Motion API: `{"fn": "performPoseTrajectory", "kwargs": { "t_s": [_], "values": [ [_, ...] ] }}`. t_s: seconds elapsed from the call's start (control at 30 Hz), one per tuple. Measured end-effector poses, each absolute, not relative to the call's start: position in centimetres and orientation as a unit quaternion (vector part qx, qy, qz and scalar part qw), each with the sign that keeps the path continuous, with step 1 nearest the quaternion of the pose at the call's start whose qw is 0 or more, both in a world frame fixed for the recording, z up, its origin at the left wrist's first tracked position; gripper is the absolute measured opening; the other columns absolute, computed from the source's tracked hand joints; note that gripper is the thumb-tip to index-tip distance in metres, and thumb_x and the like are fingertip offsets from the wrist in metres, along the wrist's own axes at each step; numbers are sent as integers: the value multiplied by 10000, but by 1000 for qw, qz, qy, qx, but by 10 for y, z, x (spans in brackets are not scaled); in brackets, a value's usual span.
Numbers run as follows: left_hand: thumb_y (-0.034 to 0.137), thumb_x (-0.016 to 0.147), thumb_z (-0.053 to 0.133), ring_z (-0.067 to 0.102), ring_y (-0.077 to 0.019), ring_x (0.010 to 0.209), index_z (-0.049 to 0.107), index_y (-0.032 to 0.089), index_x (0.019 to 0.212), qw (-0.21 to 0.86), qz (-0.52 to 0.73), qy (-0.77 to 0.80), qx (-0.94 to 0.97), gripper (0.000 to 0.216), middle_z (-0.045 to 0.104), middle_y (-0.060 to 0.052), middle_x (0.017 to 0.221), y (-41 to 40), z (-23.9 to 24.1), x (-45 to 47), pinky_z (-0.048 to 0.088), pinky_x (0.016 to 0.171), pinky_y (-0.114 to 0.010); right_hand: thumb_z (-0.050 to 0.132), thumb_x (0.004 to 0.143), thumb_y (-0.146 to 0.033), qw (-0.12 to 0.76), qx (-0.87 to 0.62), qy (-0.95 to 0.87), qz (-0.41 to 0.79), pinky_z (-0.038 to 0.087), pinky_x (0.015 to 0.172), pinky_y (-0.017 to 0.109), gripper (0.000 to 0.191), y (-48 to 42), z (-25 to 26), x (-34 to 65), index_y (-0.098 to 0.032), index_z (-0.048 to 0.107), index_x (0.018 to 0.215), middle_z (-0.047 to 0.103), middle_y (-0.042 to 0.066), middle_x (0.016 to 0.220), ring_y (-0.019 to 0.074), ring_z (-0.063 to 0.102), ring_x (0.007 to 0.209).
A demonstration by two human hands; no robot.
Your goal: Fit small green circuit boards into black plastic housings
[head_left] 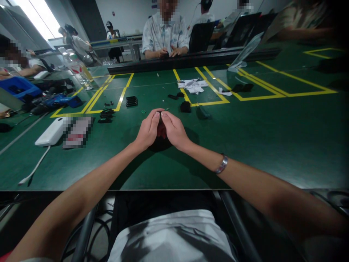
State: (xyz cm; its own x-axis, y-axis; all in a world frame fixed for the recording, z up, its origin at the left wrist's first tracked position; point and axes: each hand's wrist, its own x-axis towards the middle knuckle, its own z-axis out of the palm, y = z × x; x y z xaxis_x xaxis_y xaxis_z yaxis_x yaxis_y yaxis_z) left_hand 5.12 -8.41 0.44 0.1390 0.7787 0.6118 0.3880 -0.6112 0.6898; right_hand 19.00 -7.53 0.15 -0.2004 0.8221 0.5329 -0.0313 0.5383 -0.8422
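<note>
Above the green table (245, 134), my left hand (148, 128) and my right hand (174, 129) meet, with thumbs side by side and palms cupped inward. Fingers are curled and mostly hidden behind the thumbs. Between the palms shows a small dark and red patch (161, 131); what it is I cannot make out. Beyond the hands lie a black block-like part (185, 106), a black ribbed piece (131, 101) and small green bits (143, 111). To the left is a small pile of black parts (105, 115).
A white power bank (51, 131) with a cable and a blurred flat packet (78, 133) lie left. Farther left are a blue power drill (61, 101), a blue bin (20, 91) and plastic bottles (79, 71). Crumpled white paper (193, 86) lies ahead; a person (166, 34) sits opposite.
</note>
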Motion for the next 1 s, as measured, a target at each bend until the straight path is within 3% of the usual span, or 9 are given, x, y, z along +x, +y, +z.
{"fn": "performPoseTrajectory", "kwargs": {
  "t_s": [0.3, 0.47, 0.63, 1.0],
  "values": [
    [509, 1111, 327, 692, -199, 965, 659, 191, 1248, 196, 526, 394, 728, 479, 738, -83, 1056, -83, 3, 51, 526, 954, -348, 435, 1080, -587, 539, -284, -655, 447, 431, 490, 324, 415, -75, -1, 190, -249, 605, 910, 575, -21, 613, 170, 557, 506],
    [503, 1114, 326, 685, -183, 983, 656, 195, 1198, 193, 530, 390, 728, 459, 736, -85, 1132, -82, 3, 52, 523, 914, -318, 448, 1082, -565, 546, -292, -684, 387, 482, 605, 328, 413, -73, 0, 193, -233, 654, 947, 637, 6, 725, 181, 609, 642],
    [499, 1119, 319, 660, -160, 878, 651, 197, 1114, 185, 535, 398, 722, 449, 726, -68, 1036, -82, 2, 54, 507, 829, -294, 442, 1102, -494, 549, -293, -721, 305, 460, 723, 320, 424, -70, 4, 196, -212, 617, 839, 623, 13, 758, 174, 614, 739],
    [472, 1129, 283, 556, -161, 683, 512, 211, 875, 79, 469, 460, 750, 431, 588, -23, 766, -81, 7, 52, 397, 676, -323, 360, 1122, -486, 508, -321, -768, 223, 360, 674, 336, 417, -65, 4, 200, -227, 495, 824, 556, 9, 730, 168, 547, 673]
  ]
}}
